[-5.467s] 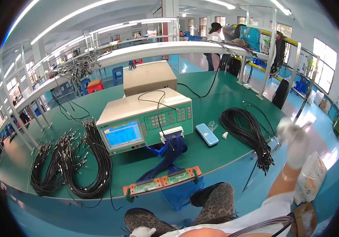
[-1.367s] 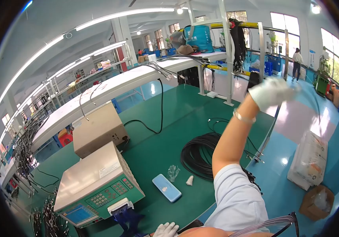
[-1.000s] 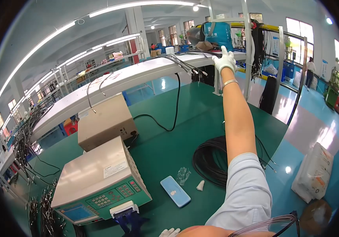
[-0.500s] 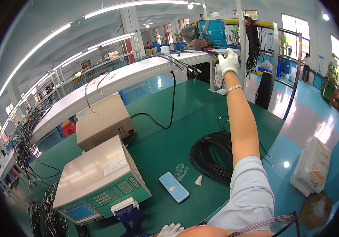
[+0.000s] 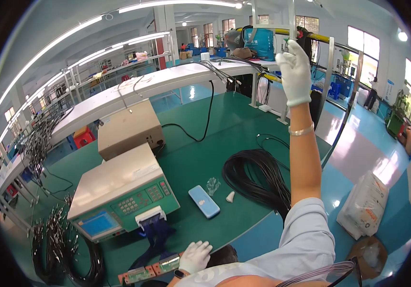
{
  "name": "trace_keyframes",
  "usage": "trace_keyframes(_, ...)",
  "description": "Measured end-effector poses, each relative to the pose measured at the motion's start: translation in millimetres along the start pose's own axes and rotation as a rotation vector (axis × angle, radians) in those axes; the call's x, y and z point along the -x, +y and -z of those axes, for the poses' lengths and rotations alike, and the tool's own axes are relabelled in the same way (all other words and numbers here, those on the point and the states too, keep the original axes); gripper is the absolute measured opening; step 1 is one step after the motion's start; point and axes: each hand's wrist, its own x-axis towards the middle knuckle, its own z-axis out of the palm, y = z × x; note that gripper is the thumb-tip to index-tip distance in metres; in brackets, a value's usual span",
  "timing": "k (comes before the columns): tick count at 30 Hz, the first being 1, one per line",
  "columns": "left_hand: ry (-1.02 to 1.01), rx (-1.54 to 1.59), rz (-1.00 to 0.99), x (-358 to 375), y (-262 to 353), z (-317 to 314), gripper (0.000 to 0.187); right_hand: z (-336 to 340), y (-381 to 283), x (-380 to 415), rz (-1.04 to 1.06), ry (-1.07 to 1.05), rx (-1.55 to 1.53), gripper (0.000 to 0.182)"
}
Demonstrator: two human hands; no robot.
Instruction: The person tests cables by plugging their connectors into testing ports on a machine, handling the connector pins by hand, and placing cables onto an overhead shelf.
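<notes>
My right hand (image 5: 295,74), in a white glove, is raised at the end of my stretched arm. It overlaps the metal rack upright (image 5: 292,19) and dark cables (image 5: 316,57) behind it. Its fingers are bent but apart, with nothing visible in them; contact with the rack cannot be made out. Near the table's front edge, my gloved left hand (image 5: 196,257) lies flat with fingers extended, beside a green connector board (image 5: 169,263). A blue ribbon cable (image 5: 155,239) runs from there to the tester (image 5: 124,196). A coil of black cables (image 5: 253,177) rests by my right forearm.
On the green table (image 5: 191,158) lie a blue phone (image 5: 204,201), a clear plastic scrap (image 5: 212,185) and a small white piece (image 5: 230,196). A beige box (image 5: 131,129) stands behind the tester. The white shelf (image 5: 152,86) crosses behind. More cable bundles (image 5: 64,248) lie front left.
My right hand has risen from beside the shelf's end and appears larger. My left hand, barely visible before, now shows fully beside the connector board. The view has shifted downward.
</notes>
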Motion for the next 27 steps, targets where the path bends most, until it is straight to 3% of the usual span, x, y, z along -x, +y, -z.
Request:
trace_keyframes(3, 0.095, -0.001, 0.026, 2.0, 6.7, 4.4, 0.027, 27.2, -56.6, 56.2, 0.018, 0.107, -0.314, 0.035)
trace_keyframes(5, -0.042, 0.093, 0.069, -4.0, 12.0, 17.3, 0.030, 44.1, -99.1, 123.4, -0.131, 0.078, -0.394, 0.028)
trace_keyframes(6, 0.064, 0.117, 0.014, -2.9, 15.0, 23.9, 0.031, 52.7, -92.3, 155.7, 0.063, -0.057, -0.258, 0.021)
trace_keyframes(7, 0.174, 0.129, -0.035, 1.7, 17.5, 31.9, 0.033, 50.8, -112.3, 193.8, -0.057, -0.136, -0.493, 0.021)
trace_keyframes(9, 0.245, 0.155, 0.062, 22.8, 28.2, 51.9, 0.033, 58.6, -101.6, 283.5, -0.282, -0.423, -0.392, 0.026)
trace_keyframes(10, 0.317, 0.183, 0.109, 35.0, 30.6, 65.4, 0.032, 64.4, -89.1, 337.0, -0.510, -0.471, -0.461, 0.031)
trace_keyframes(11, 0.337, 0.190, 0.176, 49.1, 30.6, 86.5, 0.034, 80.1, -91.4, 369.8, -0.890, -0.495, -0.516, 0.033)
trace_keyframes(13, 0.479, 0.101, 0.320, 93.9, 27.1, 117.1, 0.035, 115.7, -93.2, 403.0, -1.038, -0.430, -0.397, 0.031)
trace_keyframes(17, 0.937, -0.234, 0.832, 213.0, -6.6, 156.1, 0.023, 178.7, -54.9, 398.4, -0.957, -0.308, -0.017, 0.022)
trace_keyframes(19, 0.965, -0.331, 1.148, 302.0, -34.9, 154.8, 0.018, 191.8, -53.6, 386.0, -0.845, -0.222, 0.008, 0.023)
trace_keyframes(20, 0.994, -0.217, 1.355, 335.6, -42.4, 156.7, 0.023, 201.6, -35.3, 389.9, -0.950, -0.124, -0.107, 0.027)
trace_keyframes(22, 1.150, 0.556, 1.656, 388.8, -62.2, 168.5, 0.035, 187.4, -73.2, 390.3, -0.825, -0.062, -0.110, 0.029)
trace_keyframes(23, 1.112, 0.555, 1.685, 400.3, -66.2, 167.6, 0.035, 182.3, -89.5, 400.0, -0.844, -0.074, -0.075, 0.029)
trace_keyframes(25, 1.338, 0.987, 1.701, 415.3, -75.8, 167.0, 0.043, 166.9, -111.0, 421.0, -0.910, -0.069, -0.203, 0.025)
trace_keyframes(27, 1.417, 0.986, 1.674, 390.4, -75.3, 166.5, 0.040, 144.5, -127.2, 448.8, -0.972, -0.265, -0.272, 0.026)
